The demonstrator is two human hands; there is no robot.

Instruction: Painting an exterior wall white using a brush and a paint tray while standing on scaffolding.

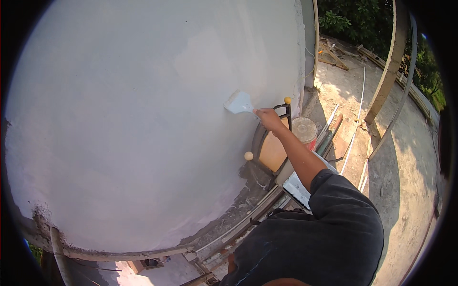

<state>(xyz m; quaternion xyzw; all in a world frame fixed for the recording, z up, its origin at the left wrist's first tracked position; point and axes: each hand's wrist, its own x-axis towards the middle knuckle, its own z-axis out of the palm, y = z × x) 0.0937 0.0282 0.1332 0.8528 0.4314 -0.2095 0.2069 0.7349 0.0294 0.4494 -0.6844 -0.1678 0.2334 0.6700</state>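
A putty knife [239, 103] is pressed against the wall [143, 119] by the right hand [269, 119]; a bucket [304, 131] is set just right, on the floor [405, 167].

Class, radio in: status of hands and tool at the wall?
Right hand grips putty knife, blade on white wall. Left hand out of view. Bucket sits below.

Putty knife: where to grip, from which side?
Grip the handle end, where the right hand holds the putty knife, coming from the right, away from the wall. The wide blade lies against the wall, so only the handle is likely free.
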